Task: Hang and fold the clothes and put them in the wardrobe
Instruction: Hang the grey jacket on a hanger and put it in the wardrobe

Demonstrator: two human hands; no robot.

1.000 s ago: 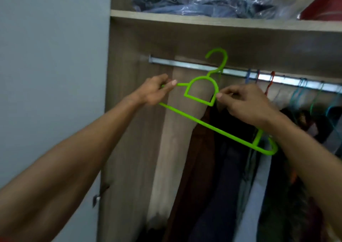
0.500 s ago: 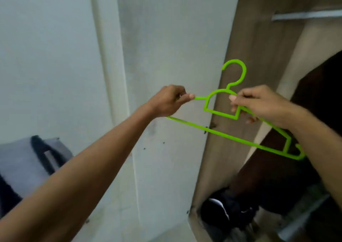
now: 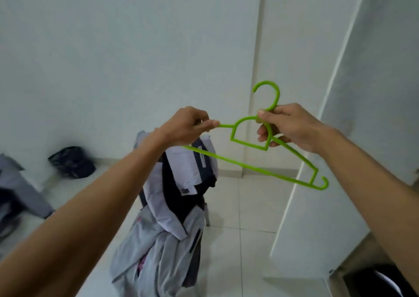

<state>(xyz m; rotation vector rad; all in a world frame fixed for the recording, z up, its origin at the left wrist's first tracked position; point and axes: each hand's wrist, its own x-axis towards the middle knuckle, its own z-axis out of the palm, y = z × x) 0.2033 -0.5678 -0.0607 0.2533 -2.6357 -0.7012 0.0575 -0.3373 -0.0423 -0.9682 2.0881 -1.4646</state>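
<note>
I hold a bright green plastic hanger (image 3: 249,166) in front of me with both hands, nothing hanging on it. My left hand (image 3: 188,126) pinches its left shoulder end. My right hand (image 3: 288,126) grips the neck just under the hook. Below the hanger, a pile of clothes (image 3: 172,217), grey, white and dark pieces, is draped over a chair. The white wardrobe door (image 3: 340,160) stands open at the right; the wardrobe's inside is almost out of view.
A dark bag (image 3: 72,162) lies on the floor by the white wall at the left. Grey cloth (image 3: 20,190) hangs at the far left edge. White floor tiles (image 3: 244,206) spread between the chair and the door. A dark item (image 3: 371,280) sits at the wardrobe's bottom right.
My view has swung left and down from the wardrobe rail to the room. The hanger came off the rail area with both hands, and the chair with clothes is now in sight.
</note>
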